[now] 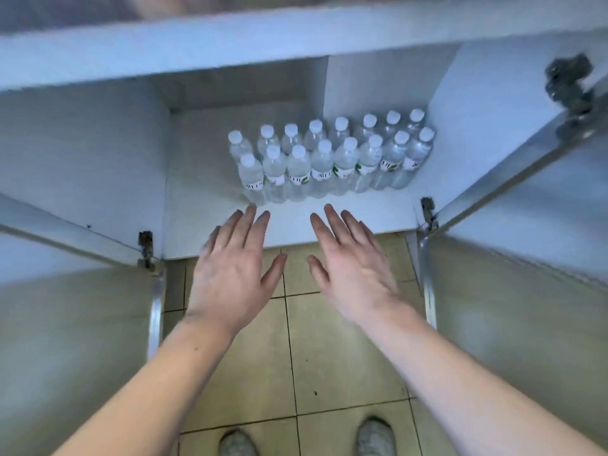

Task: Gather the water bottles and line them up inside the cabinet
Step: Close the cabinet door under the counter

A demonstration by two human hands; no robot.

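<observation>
Head cam, looking down into the open cabinet [296, 225]. Water bottles [329, 159] sit on the cabinet floor in the upper centre of the frame: two rows, all upright, white caps up, packed touching side to side. I count eight in the back row and eight in the front. The block runs slightly diagonal, with the right end deeper in the frame and hard against the right inner wall; the left end stops short of the left wall, leaving bare shelf there. White labels with a green mark are visible on the front row; the text is too blurred to read.

My left hand [230, 274] is centre frame, palm down, fingers [250, 218] straight and loosely spread, holding nothing. Its fingertips are over the front edge of the cabinet floor, just beside the base of the leftmost front bottle; I can't tell if they touch it.

My right hand [348, 268] mirrors it, flat, fingers straight and spread, gripping nothing, tips just short of the front row, apart from the bottles.

Both cabinet doors [75, 324] are swung open at the left and right of the frame, hinges [146, 248] showing. Beige tiled floor [296, 357] below, shoes [375, 436] at the bottom edge.
</observation>
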